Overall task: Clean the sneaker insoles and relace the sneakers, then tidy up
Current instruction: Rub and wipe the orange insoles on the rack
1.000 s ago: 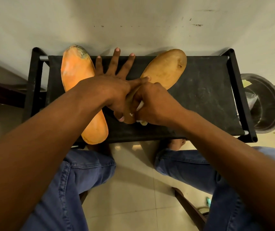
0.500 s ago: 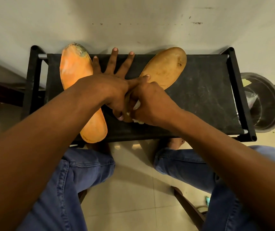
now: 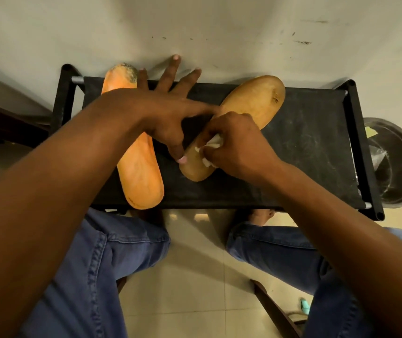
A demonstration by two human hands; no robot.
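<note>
Wiping goes best if the right hand [image 3: 234, 145], which grips a crumpled white wipe [image 3: 213, 145] against the heel end of the tan, bean-shaped foam insole [image 3: 251, 106], works in short firm strokes while the left hand [image 3: 168, 118], fingers spread, pins that insole's edge with thumb and forefinger so the light, flexible piece cannot skid on the dusty black fabric shelf [image 3: 304, 147]. Just to the left lies the brighter orange insole [image 3: 139, 172], seemingly grimy at its far tip, smooth and slightly dished.
</note>
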